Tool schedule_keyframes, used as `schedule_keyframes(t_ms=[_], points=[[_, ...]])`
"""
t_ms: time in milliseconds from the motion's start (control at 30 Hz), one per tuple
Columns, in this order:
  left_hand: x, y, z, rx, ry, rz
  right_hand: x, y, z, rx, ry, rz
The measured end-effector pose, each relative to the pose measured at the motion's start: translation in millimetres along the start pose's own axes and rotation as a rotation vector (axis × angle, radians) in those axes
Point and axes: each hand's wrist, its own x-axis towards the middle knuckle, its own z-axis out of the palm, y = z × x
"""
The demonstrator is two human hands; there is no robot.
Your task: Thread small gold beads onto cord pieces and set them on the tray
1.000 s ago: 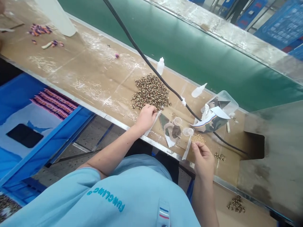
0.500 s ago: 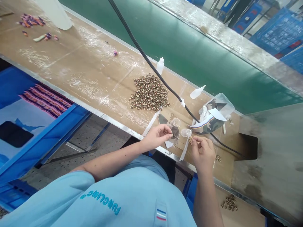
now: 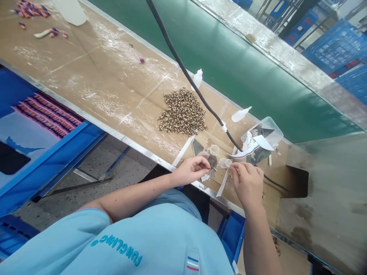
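Note:
My left hand [image 3: 192,170] is closed in a pinch over the near edge of the bench, at a dark camouflage scrap [image 3: 210,162]; what sits between its fingertips is too small to make out. To its right, my right hand [image 3: 247,181] also pinches thumb against fingers, beside a few small gold pieces [image 3: 230,173]; anything in that pinch is hidden. Between the hands lie a small clear round dish [image 3: 225,163] and a clear ring [image 3: 213,150]. A large heap of small gold-and-dark metallic pieces [image 3: 182,112] rests on the cardboard-covered bench [image 3: 114,88] to the left.
White squeeze bottles [image 3: 197,79] lie or stand along the back. A black cable [image 3: 183,63] slants over the bench. At the right is a clear tub [image 3: 269,128] with camouflage cloth [image 3: 259,154], and a metal panel [image 3: 329,191]. A blue crate [image 3: 57,160] stands at left.
My right hand has moved up slightly, and its fingers now cover more of the small gold pieces. My left hand stays nearly in place, still pinching. The whole view has shifted a little.

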Motion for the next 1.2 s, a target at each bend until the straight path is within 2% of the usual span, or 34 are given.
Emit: schedule_keyframes(t_ms=[500, 800, 1033, 1200], points=[[1, 0, -0.5, -0.008, 0.006, -0.011, 8, 0, -6, -0.079, -0.065, -0.103], [0, 0, -0.7, 0.004, -0.003, 0.011, 9, -1, -7, -0.151, -0.059, -0.146], [1, 2, -1.5, -0.058, -0.013, -0.066, 8, -1, -7, -0.086, -0.092, -0.075], [2, 4, -2.2, -0.098, -0.004, -0.112, 0, 0, -8, 0.086, -0.027, 0.121]])
